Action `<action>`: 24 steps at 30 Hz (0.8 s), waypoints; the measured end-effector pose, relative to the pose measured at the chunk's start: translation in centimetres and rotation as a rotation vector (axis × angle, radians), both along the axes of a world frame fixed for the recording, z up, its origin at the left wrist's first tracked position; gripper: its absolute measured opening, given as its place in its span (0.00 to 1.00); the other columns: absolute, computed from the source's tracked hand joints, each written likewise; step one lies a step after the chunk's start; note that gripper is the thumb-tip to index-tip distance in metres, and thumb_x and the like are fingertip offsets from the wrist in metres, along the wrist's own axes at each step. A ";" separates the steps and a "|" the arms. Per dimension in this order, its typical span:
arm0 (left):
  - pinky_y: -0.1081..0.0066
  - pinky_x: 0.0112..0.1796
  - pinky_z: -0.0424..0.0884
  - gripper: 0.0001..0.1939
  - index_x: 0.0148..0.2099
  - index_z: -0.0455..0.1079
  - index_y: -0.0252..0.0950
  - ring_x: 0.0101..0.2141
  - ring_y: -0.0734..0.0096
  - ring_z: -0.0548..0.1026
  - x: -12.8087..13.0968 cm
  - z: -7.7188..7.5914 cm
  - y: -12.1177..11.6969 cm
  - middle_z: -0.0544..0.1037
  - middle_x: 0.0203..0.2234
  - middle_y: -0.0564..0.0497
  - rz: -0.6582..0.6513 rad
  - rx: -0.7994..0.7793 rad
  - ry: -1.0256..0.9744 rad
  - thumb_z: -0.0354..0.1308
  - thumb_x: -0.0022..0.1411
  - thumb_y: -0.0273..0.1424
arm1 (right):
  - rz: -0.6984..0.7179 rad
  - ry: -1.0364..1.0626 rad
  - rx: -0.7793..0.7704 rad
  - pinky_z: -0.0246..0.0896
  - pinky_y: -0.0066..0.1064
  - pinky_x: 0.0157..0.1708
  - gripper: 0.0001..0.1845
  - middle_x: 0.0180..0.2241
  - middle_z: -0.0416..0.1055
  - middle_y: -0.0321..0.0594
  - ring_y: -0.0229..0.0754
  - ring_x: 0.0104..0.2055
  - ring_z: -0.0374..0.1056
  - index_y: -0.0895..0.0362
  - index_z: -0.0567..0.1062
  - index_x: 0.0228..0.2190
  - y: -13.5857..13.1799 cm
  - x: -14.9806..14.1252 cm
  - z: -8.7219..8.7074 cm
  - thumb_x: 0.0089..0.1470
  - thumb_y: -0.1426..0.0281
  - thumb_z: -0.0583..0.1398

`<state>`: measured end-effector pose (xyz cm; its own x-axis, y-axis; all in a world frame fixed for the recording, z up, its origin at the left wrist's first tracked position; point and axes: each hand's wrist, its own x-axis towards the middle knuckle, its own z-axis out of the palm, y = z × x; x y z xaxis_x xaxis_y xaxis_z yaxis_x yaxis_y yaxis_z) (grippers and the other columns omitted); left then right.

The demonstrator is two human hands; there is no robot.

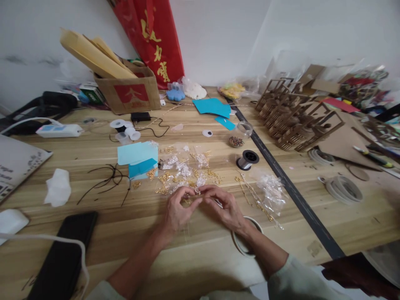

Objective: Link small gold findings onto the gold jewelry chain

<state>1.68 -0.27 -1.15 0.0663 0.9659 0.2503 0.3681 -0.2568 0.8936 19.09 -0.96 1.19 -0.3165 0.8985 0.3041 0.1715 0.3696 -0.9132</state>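
Fingertips of my left hand (180,211) and my right hand (225,207) meet just above the table, both closed in a pinch. Whatever they hold is too small to make out. A faint thin strand hangs below the left fingers. Right in front of the fingertips lie small gold beads (164,178) and clear bags of silver beads (183,170). Gold and silver chains (250,192) rest to the right of my right hand, beside a crumpled clear plastic bag (271,188). A pale ring-shaped coil (239,243) lies partly under my right forearm.
A wire spool (248,160) and a glass jar of beads (237,141) stand at right centre. Blue cards (142,167), black cord (114,180) and a phone (64,254) lie left. Wooden lantern-like frames (290,114) stand back right, beyond a dark strip (287,187).
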 end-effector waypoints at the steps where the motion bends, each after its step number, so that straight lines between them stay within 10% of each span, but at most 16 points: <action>1: 0.70 0.33 0.71 0.04 0.30 0.69 0.36 0.30 0.69 0.75 0.0 0.2 0.1 0.77 0.27 0.51 -0.014 -0.044 -0.024 0.62 0.52 0.30 | -0.002 0.000 -0.002 0.64 0.37 0.47 0.08 0.44 0.73 0.48 0.45 0.49 0.69 0.57 0.74 0.34 0.0 0.0 0.0 0.61 0.67 0.56; 24: 0.74 0.28 0.64 0.12 0.30 0.76 0.31 0.26 0.74 0.71 -0.4 0.3 1.0 0.76 0.23 0.49 -0.256 -0.715 -0.768 0.68 0.48 0.36 | 0.038 -0.045 0.085 0.63 0.41 0.50 0.09 0.33 0.76 0.45 0.46 0.53 0.66 0.57 0.74 0.34 0.0 -0.2 0.3 0.62 0.69 0.55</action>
<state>1.33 0.71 -0.88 0.3525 0.8847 -0.3051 -0.3452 0.4260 0.8363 18.84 -0.98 1.51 -0.3650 0.8569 0.3639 0.1957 0.4528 -0.8699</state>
